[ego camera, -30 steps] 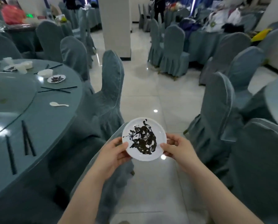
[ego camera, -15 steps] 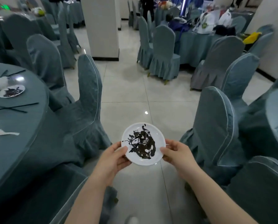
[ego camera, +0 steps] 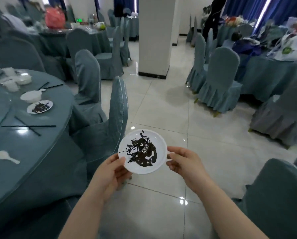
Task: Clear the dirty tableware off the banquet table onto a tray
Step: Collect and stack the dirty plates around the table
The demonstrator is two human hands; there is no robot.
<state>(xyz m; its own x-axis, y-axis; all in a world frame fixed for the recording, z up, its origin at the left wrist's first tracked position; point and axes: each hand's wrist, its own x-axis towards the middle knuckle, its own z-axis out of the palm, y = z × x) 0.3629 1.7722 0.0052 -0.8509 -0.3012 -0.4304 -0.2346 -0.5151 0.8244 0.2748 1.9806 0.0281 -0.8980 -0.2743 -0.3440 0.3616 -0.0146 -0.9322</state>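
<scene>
We have one dirty plate [ego camera: 142, 151] in both hands, out over the floor [ego camera: 161, 109], away from the table [ego camera: 32, 144]. Our left hand [ego camera: 112, 171] pinches the near-left rim w/ thumb on top, fingers curled under. Our right hand [ego camera: 185, 163] pinches the right rim the same way. The plate sits about flat, dark sauce smeared in the middle.

Step in hand, we think: carrying this plate to the tray. No tray in view, so we can't tell where it is. Next move prob. calls for finding the tray, keeping the plate level so the sauce stays put, then setting it down soft.

Lots still left on the table: another dirty plate [ego camera: 40, 106], a bowl [ego camera: 31, 96] just behind it, black chopsticks [ego camera: 27, 126] crossed nearer us, and a white spoon [ego camera: 6, 156] by the edge. More white dishes sit farther back, too blurry to name. So we're early in the job, we'd say.
</scene>
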